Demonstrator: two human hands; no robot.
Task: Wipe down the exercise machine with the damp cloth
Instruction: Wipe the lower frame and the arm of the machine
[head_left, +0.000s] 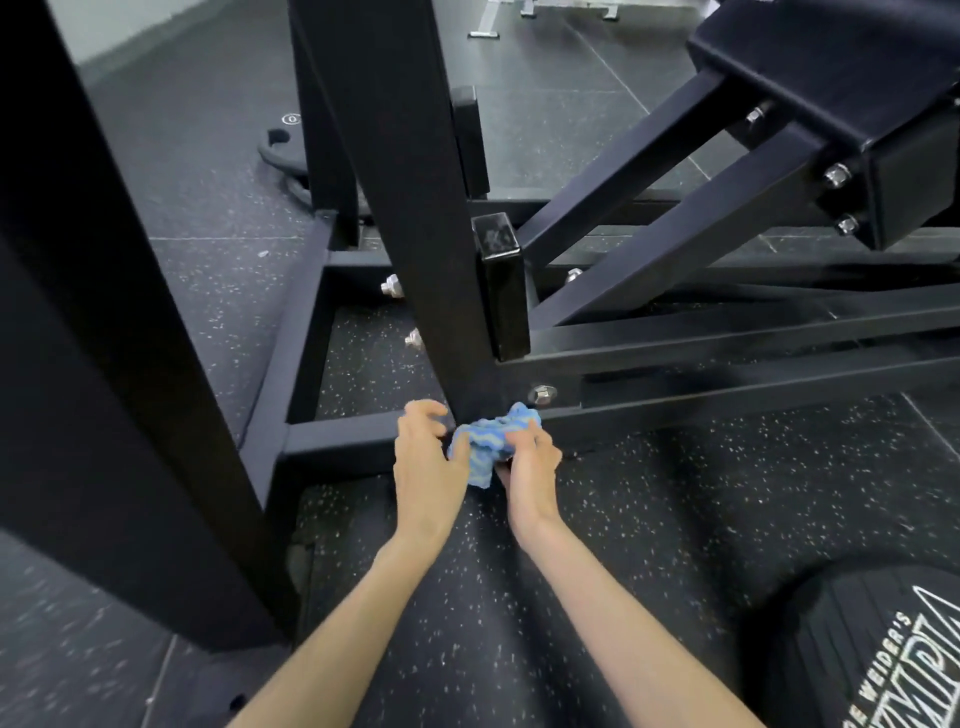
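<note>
Both hands are meeting at the base of the black machine frame (415, 291), the right hand (530, 462) gripping a crumpled blue cloth (488, 441) beside the left hand (423, 457), whose fingers are curling.

Under me lies dark rubber floor (597, 519) flecked with white, laid in tiles with thin pale seams; a light wall (130, 26) runs along the far left; a black weight plate (857, 649) with white lettering lies at my lower right; pale metal legs (488, 23) stand far off.

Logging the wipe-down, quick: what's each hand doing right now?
Left hand: fingers loosely curled beside the blue cloth, holding nothing.
Right hand: grips the bunched cloth.
</note>
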